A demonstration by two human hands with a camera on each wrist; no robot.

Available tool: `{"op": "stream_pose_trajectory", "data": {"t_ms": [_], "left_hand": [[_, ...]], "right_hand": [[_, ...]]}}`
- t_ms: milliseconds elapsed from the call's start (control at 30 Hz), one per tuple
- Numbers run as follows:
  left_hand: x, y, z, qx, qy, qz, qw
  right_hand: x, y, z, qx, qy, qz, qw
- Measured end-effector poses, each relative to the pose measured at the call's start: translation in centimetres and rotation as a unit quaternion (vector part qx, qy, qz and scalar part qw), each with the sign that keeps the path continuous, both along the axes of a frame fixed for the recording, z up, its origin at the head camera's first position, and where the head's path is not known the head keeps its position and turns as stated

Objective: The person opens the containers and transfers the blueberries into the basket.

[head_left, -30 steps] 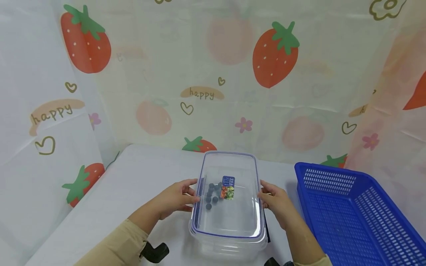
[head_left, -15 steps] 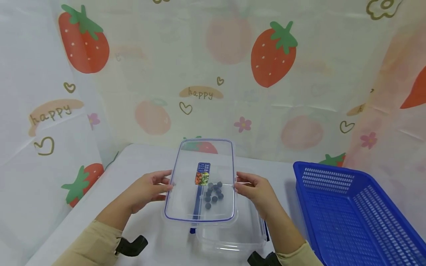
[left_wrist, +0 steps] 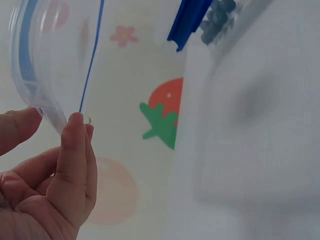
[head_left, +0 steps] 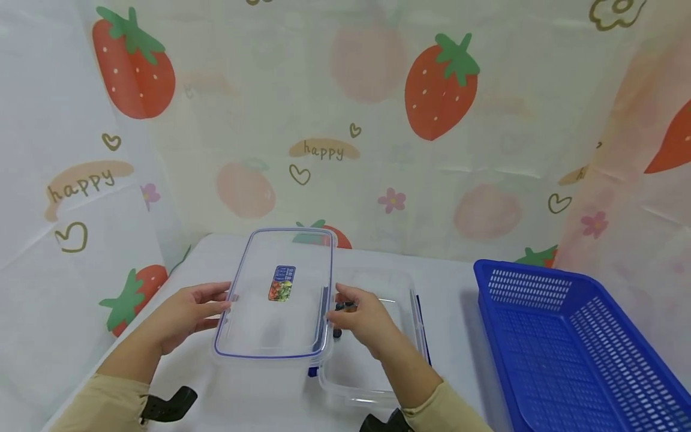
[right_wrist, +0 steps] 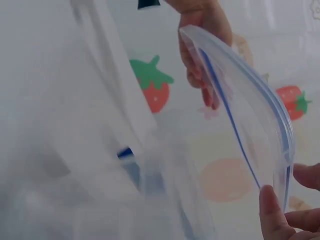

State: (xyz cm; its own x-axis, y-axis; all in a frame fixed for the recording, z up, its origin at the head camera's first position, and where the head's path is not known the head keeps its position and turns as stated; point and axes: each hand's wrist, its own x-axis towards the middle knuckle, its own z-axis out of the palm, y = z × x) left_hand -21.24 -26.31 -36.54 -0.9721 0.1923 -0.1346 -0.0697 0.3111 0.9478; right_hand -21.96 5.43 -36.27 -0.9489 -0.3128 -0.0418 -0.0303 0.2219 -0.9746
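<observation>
A clear plastic lid point(head_left: 259, 330) with a blue seal and a small picture label is held up off the container, tilted. My left hand point(head_left: 189, 315) pinches its left edge between thumb and fingers, also plain in the left wrist view. At the opposite edge my right hand point(head_left: 364, 321) grips it the same way; the right wrist view catches both hands on the lid point(right_wrist: 250, 107). Below and to the right stands the clear container point(head_left: 358, 399), uncovered on its right part. Small dark-blue balls like blueberries point(head_left: 338, 333) lie inside, partly hidden behind my right hand.
A blue perforated basket point(head_left: 486, 312) stands on the right of the white table point(head_left: 259, 396). Blue locking flaps point(head_left: 423, 333) hang at the container's sides. A strawberry-printed curtain point(head_left: 335, 78) closes off the back and sides.
Both hands have lifted the lid off the container and carried it left. The container stays in place, now largely uncovered.
</observation>
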Motion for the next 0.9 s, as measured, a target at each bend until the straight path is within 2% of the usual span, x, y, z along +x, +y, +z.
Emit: {"op": "stream_pose_trajectory", "data": {"t_ms": [167, 300, 533, 800, 900], "left_hand": [[0.3, -1.7, -0.7, -0.012, -0.005, 0.012, 0.9998], [0.7, -3.1, -1.2, -0.021, -0.017, 0.026, 0.9993], [1.3, -5.2, -2.1, -0.035, -0.037, 0.03, 0.9983], [1.5, -6.8, -3.7, -0.057, -0.068, 0.051, 0.9947], [1.4, -7.1, -4.5, -0.054, -0.059, 0.041, 0.996]], "right_hand": [[0.3, -2.4, -0.8, 0.0, 0.002, -0.025, 1.0], [0.8, -4.1, -1.2, 0.007, -0.007, -0.028, 1.0], [1.7, -6.6, -1.8, 0.011, -0.015, -0.038, 0.999], [3.8, -9.3, -3.8, 0.014, 0.04, -0.057, 0.997], [4.2, -10.0, -4.6, 0.009, 0.042, -0.059, 0.997]]}}
